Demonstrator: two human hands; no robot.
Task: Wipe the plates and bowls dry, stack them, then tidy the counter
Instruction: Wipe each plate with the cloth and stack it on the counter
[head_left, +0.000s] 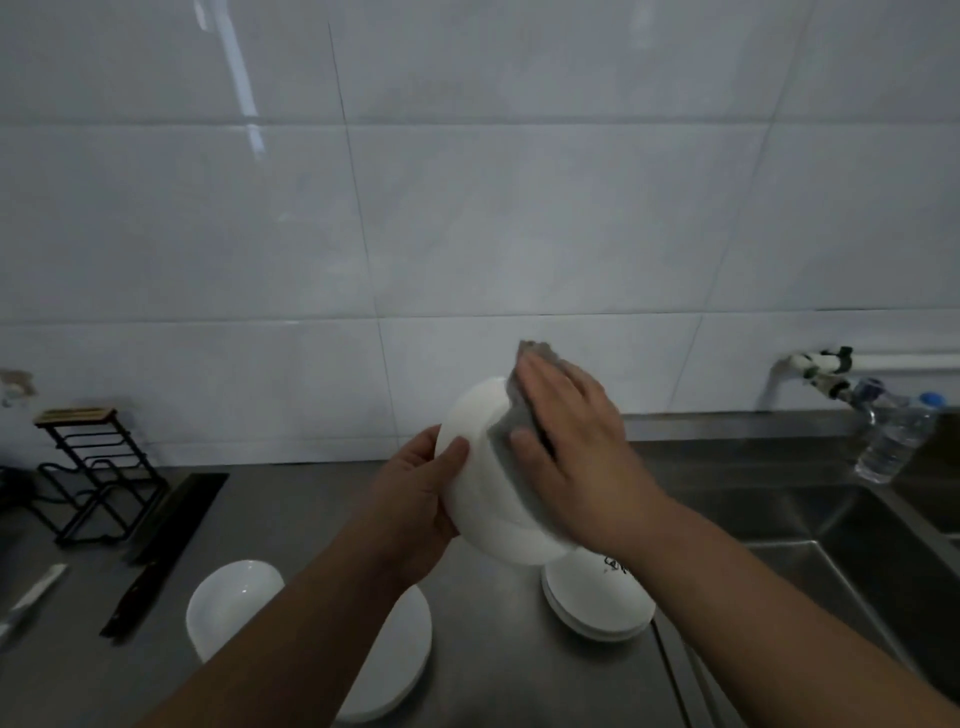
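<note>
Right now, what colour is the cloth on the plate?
Grey, the cloth shows best in the head view.

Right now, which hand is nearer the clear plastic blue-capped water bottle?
Right. The right hand presses a grey cloth on the white plate, left of the bottle; the left hand grips the plate's rim farther left.

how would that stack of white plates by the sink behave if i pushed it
The stack of white plates looks glazed and sits on a smooth steel counter, so it would probably slide, not tip. Low and wide, it seems stable, though upper plates might shift. Likely rigid and breakable, with the sink edge close beside it.
</note>
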